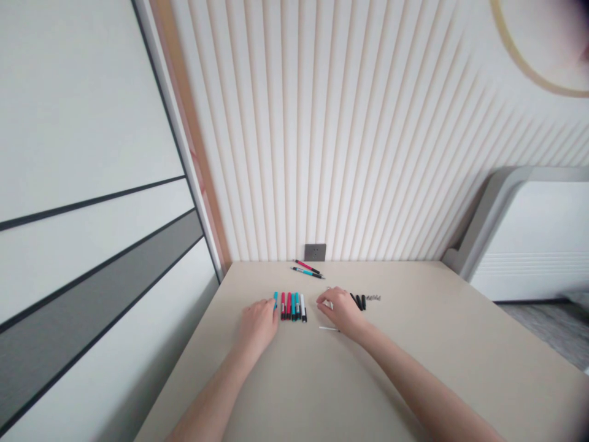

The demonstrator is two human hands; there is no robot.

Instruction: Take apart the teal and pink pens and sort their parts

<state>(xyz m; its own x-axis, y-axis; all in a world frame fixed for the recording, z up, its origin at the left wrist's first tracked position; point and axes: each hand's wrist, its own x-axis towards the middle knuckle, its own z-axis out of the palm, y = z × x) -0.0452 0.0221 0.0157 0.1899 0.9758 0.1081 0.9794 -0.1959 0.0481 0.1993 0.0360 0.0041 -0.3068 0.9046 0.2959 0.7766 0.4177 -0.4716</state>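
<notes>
Just off my left hand (258,325), a tight row of slim plastic pen parts in teal, red and white (291,306) lies side by side on a beige table (414,362), running between my two hands. That hand is curled, its fingers at a teal piece (275,300) on the row's end, and I cannot tell whether they grip it. My right hand (338,310) is bunched narrow, and anything small in it is hidden from me. Just right of it sit short black pen barrels (358,301) and a little cluster of tiny metal coils (373,298); just below it lies a thin white stick (329,328). Beyond the row, two whole pens, red-and-black and teal-and-black (307,270), lie near a grey wall socket (315,252) on a ribbed cream wall panel (276,123).
</notes>
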